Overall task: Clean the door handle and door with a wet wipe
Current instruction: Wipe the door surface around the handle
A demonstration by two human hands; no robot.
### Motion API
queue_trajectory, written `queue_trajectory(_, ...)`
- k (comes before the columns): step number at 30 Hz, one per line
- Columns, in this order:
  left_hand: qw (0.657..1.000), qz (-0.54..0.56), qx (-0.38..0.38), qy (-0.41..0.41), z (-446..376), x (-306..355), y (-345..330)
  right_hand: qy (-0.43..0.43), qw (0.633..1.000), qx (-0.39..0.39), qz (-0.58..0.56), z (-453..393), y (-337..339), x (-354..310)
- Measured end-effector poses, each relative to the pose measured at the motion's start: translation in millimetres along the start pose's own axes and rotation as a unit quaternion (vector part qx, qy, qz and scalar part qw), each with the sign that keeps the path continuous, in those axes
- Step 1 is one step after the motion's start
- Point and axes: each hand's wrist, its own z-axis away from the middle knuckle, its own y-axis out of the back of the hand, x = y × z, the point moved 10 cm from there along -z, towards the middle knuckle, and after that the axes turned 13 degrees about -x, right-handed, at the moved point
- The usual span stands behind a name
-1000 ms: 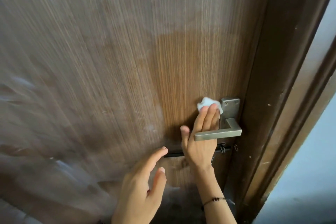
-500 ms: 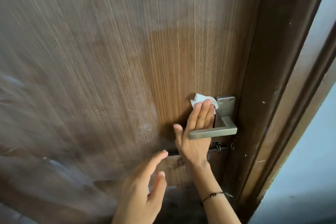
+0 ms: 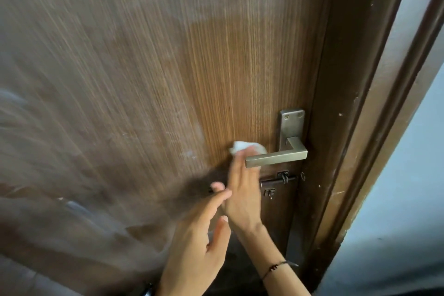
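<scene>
— Brown wood-grain door (image 3: 149, 79), dark frame (image 3: 355, 103) at right, steel door handle (image 3: 276, 157) level.
— Right hand (image 3: 240, 197)?
— Reaching up behind the lever, fingers straight and together, pressing the white wet wipe (image 3: 236, 146) flat against the door just left of the handle.
— Left hand (image 3: 197, 247)?
— Lower, loosely spread, holding nothing — forefinger tip near the right thumb.

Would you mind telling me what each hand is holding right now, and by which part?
The right hand presses a white wipe flat against the door under its fingers; only its top edge shows. The left hand is open, holding nothing.
</scene>
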Motion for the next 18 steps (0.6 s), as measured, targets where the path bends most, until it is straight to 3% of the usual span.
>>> queue_trajectory(2, 1.0, -0.005, -0.012, 0.007, -0.7, 3.2, -0.7, 0.057, 0.997, -0.038, -0.038, 6.5, -12.8, -22.8)
queue_trajectory(5, 1.0, 0.003, 0.001, -0.012, 0.4, 10.0, 9.4, 0.075, 0.994, -0.071, 0.038, 13.8, -21.5, -23.4)
queue_trajectory(10, 1.0, -0.01, 0.011, 0.005, 16.5, -0.2, 25.7, -0.157, 0.984, -0.063, 0.046, 14.6, -16.5, 25.1)
queue_trajectory(12, 1.0, -0.005, 0.01, 0.017, 25.0, -9.0, 27.1, -0.206, 0.978, -0.033, 0.026, 15.2, -11.9, 35.3)
queue_trajectory(15, 0.999, 0.0, 0.011, 0.035, 31.6, -20.1, 25.4, -0.224, 0.974, 0.003, -0.038, 11.1, -12.4, 15.8)
queue_trajectory(18, 0.999, -0.019, -0.028, 0.032, 26.2, -17.7, 16.8, -0.187, 0.98, -0.039, -0.053, 9.2, -29.1, -35.7)
